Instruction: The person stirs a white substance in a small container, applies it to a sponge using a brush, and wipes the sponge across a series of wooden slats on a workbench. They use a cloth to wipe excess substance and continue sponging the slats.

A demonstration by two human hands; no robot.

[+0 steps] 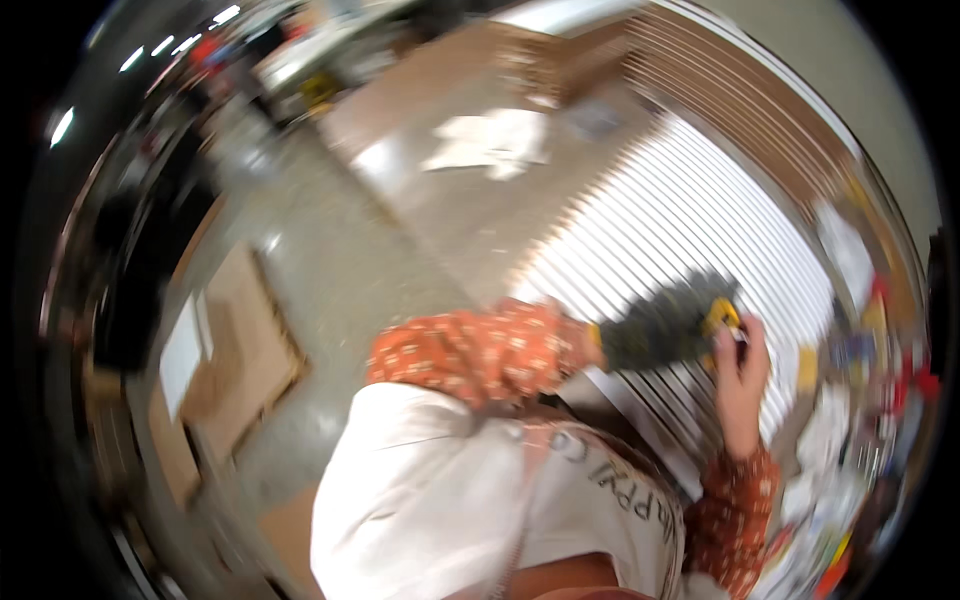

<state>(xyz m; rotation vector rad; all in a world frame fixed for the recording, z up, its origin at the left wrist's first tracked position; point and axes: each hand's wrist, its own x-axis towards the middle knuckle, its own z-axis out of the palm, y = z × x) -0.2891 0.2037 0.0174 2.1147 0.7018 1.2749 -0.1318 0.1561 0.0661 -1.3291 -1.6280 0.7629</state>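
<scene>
My left hand point(660, 322), in a dark grey glove with a yellow cuff edge, reaches across to the right over a broad row of white strips point(640, 210). Motion smears its fingers. Just beyond the glove, my bare right hand point(742, 385) has thumb and fingers bent round a small yellow and dark object point(722, 314), whose exact kind is too blurred to make out. The object touches or overlaps the glove's tip. Dark gaps run between the long parallel strips, which lie under both hands.
Stacked brown boards point(740, 95) rise behind the strips. Crumpled white sheets point(490, 140) lie on the brown surface beyond. Flat cardboard point(240, 360) rests on the grey floor at left. Mixed clutter point(850, 430) crowds the right side.
</scene>
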